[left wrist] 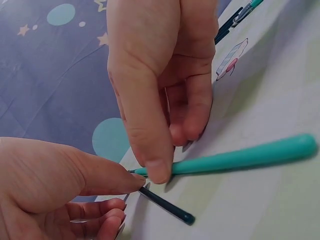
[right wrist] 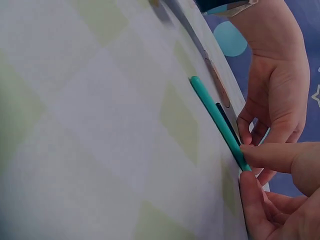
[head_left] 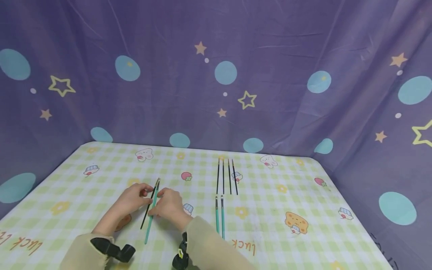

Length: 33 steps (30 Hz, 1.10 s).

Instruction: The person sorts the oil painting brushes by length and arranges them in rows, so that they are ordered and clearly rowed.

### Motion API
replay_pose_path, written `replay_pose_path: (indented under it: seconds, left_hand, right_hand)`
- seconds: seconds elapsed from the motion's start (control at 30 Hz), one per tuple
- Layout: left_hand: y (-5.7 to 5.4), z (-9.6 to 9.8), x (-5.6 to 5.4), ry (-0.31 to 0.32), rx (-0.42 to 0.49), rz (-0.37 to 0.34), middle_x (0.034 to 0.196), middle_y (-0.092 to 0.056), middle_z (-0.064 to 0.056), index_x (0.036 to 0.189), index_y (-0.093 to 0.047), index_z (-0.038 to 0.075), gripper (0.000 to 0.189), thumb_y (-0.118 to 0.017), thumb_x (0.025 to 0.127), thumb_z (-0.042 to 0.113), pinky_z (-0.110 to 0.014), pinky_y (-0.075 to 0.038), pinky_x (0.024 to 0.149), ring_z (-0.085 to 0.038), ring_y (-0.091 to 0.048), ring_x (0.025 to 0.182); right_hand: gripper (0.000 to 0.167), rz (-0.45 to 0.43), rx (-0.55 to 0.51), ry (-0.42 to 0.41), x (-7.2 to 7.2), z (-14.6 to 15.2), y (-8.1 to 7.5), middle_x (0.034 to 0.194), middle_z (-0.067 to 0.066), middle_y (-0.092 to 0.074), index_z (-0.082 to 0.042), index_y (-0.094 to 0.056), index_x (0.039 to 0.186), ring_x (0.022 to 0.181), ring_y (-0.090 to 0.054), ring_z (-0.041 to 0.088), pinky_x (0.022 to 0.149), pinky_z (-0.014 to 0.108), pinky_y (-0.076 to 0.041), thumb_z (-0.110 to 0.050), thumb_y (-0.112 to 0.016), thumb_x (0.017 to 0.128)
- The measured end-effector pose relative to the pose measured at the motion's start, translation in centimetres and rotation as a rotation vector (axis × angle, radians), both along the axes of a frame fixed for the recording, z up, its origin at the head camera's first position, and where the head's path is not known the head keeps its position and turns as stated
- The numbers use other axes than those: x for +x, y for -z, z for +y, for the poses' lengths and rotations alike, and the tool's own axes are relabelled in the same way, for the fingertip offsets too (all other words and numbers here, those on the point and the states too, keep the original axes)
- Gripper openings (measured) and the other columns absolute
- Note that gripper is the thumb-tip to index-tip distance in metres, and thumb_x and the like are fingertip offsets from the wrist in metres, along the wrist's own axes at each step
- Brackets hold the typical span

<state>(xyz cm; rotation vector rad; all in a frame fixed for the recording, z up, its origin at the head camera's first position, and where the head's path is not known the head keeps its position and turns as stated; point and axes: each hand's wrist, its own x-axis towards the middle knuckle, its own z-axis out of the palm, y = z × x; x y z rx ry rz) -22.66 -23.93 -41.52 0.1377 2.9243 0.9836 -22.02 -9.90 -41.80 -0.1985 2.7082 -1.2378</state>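
Left of the table's middle, my left hand (head_left: 132, 198) pinches a thin black paintbrush (head_left: 145, 219). Beside it my right hand (head_left: 169, 203) grips a teal paintbrush (head_left: 149, 229) between thumb and fingers. The two brushes lie nearly side by side, bristle tips pointing away from me and close together. In the left wrist view, the right thumb presses on the teal handle (left wrist: 240, 157), while the black handle (left wrist: 167, 205) comes out under the left thumb. In the right wrist view, the teal handle (right wrist: 216, 116) slants along the cloth and partly covers the black one.
Right of my hands, several black paintbrushes (head_left: 223, 180) lie in a row, bristles away from me. Nearer to me are two teal paintbrushes (head_left: 222, 217), partly behind my right sleeve. A checked cloth (head_left: 270, 202) covers the table; a purple curtain (head_left: 283, 45) hangs behind.
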Motion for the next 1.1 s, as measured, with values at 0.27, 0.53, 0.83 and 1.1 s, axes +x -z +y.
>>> replay_pose_path:
  seconds: [0.27,0.53,0.83,1.1]
  left_hand:
    - [0.1,-0.1,0.0,-0.001,0.006,-0.001,0.084,-0.048,-0.008,0.110,-0.058,-0.001,0.036,-0.065,0.078,0.013,-0.030,-0.033,0.063,-0.021,-0.042,0.076]
    - [0.0,0.0,-0.1,-0.011,0.013,-0.010,0.084,-0.047,-0.007,0.110,-0.058,-0.001,0.036,-0.065,0.078,0.013,-0.029,-0.033,0.062,-0.020,-0.042,0.076]
    - [0.1,0.0,-0.1,0.002,0.011,0.004,0.083,-0.048,-0.007,0.109,-0.058,-0.002,0.036,-0.066,0.078,0.013,-0.030,-0.034,0.061,-0.020,-0.042,0.076]
    - [0.2,-0.2,-0.1,0.003,0.004,0.007,0.084,-0.049,-0.008,0.109,-0.059,-0.001,0.035,-0.066,0.078,0.014,-0.031,-0.035,0.063,-0.021,-0.043,0.077]
  right_hand:
    - [0.050,-0.024,0.082,-0.054,0.3,0.2,-0.6,0.049,-0.006,-0.054,-0.010,-0.062,0.103,0.046,-0.050,0.006,0.056,0.017,-0.041,-0.012,-0.082,0.057]
    - [0.048,-0.018,0.125,-0.070,0.5,0.5,-0.9,0.046,-0.006,-0.054,-0.009,-0.061,0.103,0.038,-0.051,0.005,0.059,0.014,-0.043,-0.011,-0.080,0.059]
    - [0.043,-0.092,0.017,-0.031,0.7,1.2,-1.2,0.056,-0.005,-0.055,-0.008,-0.062,0.102,0.042,-0.056,0.009,0.052,0.017,-0.043,-0.009,-0.079,0.062]
    - [0.041,-0.107,-0.151,-0.046,0.6,3.0,-1.1,0.072,-0.004,-0.055,-0.004,-0.062,0.103,0.047,-0.056,0.011,0.048,0.022,-0.046,-0.001,-0.075,0.064]
